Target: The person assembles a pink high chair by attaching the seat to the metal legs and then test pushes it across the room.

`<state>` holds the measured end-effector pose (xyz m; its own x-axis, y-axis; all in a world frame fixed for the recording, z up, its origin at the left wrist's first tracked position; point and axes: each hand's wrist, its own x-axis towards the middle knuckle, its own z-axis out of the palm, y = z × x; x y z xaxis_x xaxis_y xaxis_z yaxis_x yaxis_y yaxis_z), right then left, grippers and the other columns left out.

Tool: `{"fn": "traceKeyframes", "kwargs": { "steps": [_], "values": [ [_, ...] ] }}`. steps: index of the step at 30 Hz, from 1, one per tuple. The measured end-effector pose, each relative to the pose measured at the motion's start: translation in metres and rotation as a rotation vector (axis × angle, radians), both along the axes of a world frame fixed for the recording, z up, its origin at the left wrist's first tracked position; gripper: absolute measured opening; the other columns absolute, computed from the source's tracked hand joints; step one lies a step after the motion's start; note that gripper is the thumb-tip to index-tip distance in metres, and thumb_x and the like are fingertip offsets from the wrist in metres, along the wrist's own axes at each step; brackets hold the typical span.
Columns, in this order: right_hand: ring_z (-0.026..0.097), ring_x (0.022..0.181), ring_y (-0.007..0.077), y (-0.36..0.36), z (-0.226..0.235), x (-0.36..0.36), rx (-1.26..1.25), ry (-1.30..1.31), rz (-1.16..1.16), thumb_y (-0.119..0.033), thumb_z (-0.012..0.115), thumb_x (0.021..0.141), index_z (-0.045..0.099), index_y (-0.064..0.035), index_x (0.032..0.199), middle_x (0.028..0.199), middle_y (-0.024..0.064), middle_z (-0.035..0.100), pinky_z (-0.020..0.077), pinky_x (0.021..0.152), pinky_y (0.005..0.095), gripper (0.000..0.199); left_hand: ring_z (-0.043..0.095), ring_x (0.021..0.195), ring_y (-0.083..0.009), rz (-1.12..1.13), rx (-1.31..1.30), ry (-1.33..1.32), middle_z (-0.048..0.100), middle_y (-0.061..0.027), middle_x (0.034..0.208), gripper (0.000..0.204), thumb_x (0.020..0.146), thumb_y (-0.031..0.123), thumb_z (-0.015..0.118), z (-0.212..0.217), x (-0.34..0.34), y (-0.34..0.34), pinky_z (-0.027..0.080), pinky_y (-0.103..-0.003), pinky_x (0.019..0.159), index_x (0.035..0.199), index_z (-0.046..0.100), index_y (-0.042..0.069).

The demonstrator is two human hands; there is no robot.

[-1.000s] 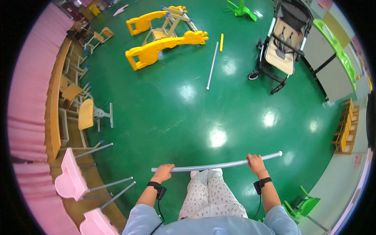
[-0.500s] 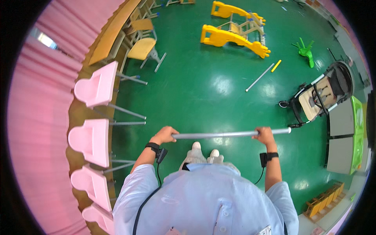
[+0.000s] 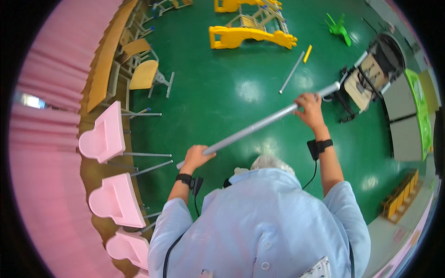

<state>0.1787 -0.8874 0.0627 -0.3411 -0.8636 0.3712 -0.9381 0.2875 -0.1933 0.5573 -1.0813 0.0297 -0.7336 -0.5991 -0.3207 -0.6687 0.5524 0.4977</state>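
A long grey metal pole (image 3: 255,128) slants across in front of me, its right end higher in the picture and capped in white. My left hand (image 3: 197,157) is closed around it close to its lower left end, which sticks out a little past the hand. My right hand (image 3: 309,110) grips it nearer the upper right end, fingers wrapped over the top. Beyond that end stands a stroller (image 3: 368,81) with a beige seat and dark canopy. A thinner grey rod (image 3: 292,73) and a short yellow tube (image 3: 307,54) lie on the green floor ahead.
Several pink high chairs (image 3: 109,135) line the left side by a pink curtain (image 3: 41,185). Behind them are a wooden chair (image 3: 144,75) and a long desk (image 3: 109,58). Yellow slide-like panels (image 3: 250,37) stand ahead. A green plastic piece (image 3: 339,30) and grey cabinets (image 3: 408,139) are right.
The pole has gone from nearly level to slanted, its right end raised and its left end lowered. My left hand now sits further in from its end. The view has shifted and turned.
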Motion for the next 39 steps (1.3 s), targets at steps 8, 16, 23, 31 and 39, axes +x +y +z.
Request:
{"fn": "traceKeyframes", "kwargs": {
  "steps": [8,16,23,31,39],
  "values": [
    [0.043,0.101,0.0327,-0.012,-0.007,-0.111,-0.684,-0.236,-0.647,-0.011,0.066,0.067,0.031,-0.0011,0.116,0.116,0.0194,0.030,0.0360,0.083,0.0373,0.061,0.052,0.053,-0.0245,-0.201,0.073,0.009,0.055,-0.0092,0.057,0.029,0.065,0.036,0.065,0.006,-0.194,-0.074,0.039,-0.034,0.051,0.068,0.061,0.007],
    [0.052,0.065,0.0194,-0.022,0.027,-0.252,-1.454,-1.962,-0.079,-0.016,0.051,0.083,0.048,-0.0059,0.078,0.058,0.0056,0.049,0.0426,0.080,0.0361,0.012,0.050,0.054,-0.0223,-0.500,0.216,0.063,0.052,-0.0092,0.058,0.031,0.067,0.034,0.065,0.021,-0.412,-0.104,0.037,-0.033,0.051,0.073,0.060,0.005],
    [0.035,0.047,0.0126,-0.002,0.021,-0.392,-1.701,-1.715,-0.302,-0.016,0.054,0.080,0.046,-0.0074,0.066,0.050,0.0009,0.035,0.0379,0.063,0.0292,0.018,0.055,0.076,-0.0161,-0.319,0.205,0.493,0.058,-0.0077,0.081,0.022,0.077,0.020,0.059,0.001,-0.544,-0.229,0.043,-0.028,0.070,0.090,0.056,0.003],
    [0.034,0.049,0.0111,0.012,0.049,-0.479,-1.761,-1.145,-0.529,-0.019,0.051,0.083,0.047,-0.0080,0.066,0.051,-0.0010,0.034,0.0334,0.063,0.0269,0.021,0.054,0.072,-0.0115,-0.032,0.150,0.252,0.059,-0.0065,0.076,0.019,0.082,0.017,0.052,-0.037,-0.618,-0.446,0.043,-0.025,0.066,0.088,0.056,-0.001],
    [0.036,0.053,0.0129,-0.019,0.072,-0.596,-1.714,-0.809,-0.851,-0.022,0.045,0.087,0.041,-0.0075,0.063,0.052,0.0010,0.034,0.0344,0.068,0.0291,0.028,0.056,0.066,-0.0181,-0.263,0.045,0.173,0.058,-0.0104,0.072,0.016,0.080,0.012,0.052,0.005,-0.922,-0.459,0.043,-0.029,0.061,0.088,0.056,-0.001]
  ]
}}
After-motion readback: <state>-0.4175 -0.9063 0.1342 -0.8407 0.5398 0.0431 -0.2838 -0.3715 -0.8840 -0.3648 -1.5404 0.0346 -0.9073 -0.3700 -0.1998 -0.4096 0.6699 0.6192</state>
